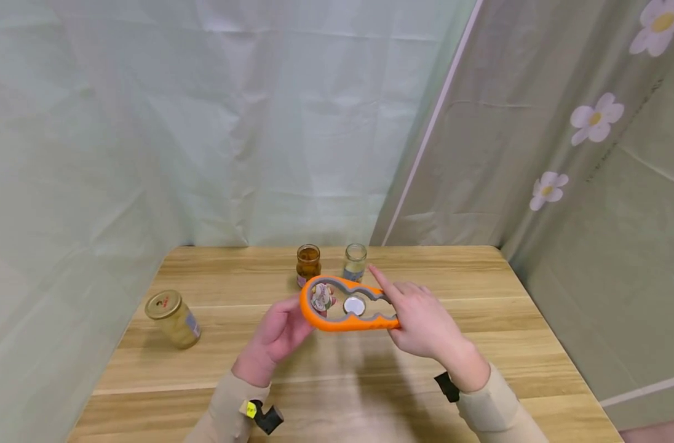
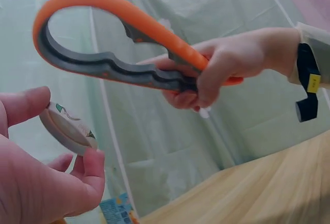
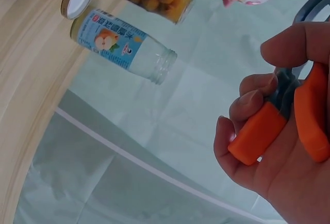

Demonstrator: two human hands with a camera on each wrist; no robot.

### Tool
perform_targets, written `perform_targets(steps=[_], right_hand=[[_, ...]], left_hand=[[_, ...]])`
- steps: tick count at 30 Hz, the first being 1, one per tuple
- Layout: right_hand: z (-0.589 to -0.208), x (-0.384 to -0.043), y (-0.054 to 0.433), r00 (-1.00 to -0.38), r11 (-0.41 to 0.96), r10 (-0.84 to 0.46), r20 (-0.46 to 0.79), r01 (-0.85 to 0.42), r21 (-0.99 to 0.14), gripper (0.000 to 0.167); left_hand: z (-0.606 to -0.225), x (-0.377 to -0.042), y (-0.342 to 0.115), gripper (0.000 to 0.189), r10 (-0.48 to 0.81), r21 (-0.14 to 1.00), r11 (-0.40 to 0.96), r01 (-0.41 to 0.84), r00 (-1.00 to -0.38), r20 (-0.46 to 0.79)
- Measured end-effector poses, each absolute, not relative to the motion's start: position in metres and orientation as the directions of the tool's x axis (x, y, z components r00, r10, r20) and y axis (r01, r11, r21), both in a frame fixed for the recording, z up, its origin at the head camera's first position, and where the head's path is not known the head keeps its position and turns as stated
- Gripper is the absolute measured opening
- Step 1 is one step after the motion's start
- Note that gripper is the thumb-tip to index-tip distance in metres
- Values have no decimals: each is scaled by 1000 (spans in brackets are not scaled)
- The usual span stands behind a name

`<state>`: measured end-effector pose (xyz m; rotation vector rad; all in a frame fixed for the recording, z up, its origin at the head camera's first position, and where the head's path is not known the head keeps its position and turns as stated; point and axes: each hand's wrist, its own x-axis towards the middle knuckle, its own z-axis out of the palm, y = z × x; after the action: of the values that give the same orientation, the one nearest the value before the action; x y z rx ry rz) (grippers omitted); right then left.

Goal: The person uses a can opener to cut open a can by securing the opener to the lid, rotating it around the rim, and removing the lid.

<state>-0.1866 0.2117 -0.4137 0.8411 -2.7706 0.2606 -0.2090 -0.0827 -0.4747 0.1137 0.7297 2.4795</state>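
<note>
My left hand (image 1: 284, 329) pinches a round printed jar lid (image 2: 69, 126) by its rim, between thumb and fingertips. My right hand (image 1: 425, 317) grips the handles of an orange and grey jar opener (image 1: 315, 317), its index finger stretched out in the head view. The opener's rounded end reaches over to the left hand, and in the head view the lid shows through its loop. In the left wrist view the two stand apart. Behind them are two lidless jars: one with brown contents (image 1: 309, 261), one with a blue label (image 3: 111, 38).
A second lid (image 1: 354, 305) lies on the wooden table (image 1: 453, 381), its white inside up, in front of the blue-labelled jar. At the left stands a jar with a gold lid (image 1: 173, 320) and pale contents. A pale curtain (image 1: 293, 123) hangs behind the table.
</note>
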Motion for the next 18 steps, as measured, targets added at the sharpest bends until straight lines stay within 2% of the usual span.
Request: perform_targets(steps=[6, 13, 18], right_hand=[[-413, -187, 211, -814, 826, -513, 273, -555, -102, 116], [-415, -187, 214, -784, 803, -539, 307, -589, -94, 114], [-415, -186, 214, -765, 786, -561, 315, -612, -86, 108]], left_hand=[[-473, -213, -90, 43, 539, 493, -728, -476, -842, -17], [-475, -219, -90, 28, 452, 518, -728, -449, -883, -130], [-480, -223, -88, 20, 355, 593, -698, -401, -913, -200]])
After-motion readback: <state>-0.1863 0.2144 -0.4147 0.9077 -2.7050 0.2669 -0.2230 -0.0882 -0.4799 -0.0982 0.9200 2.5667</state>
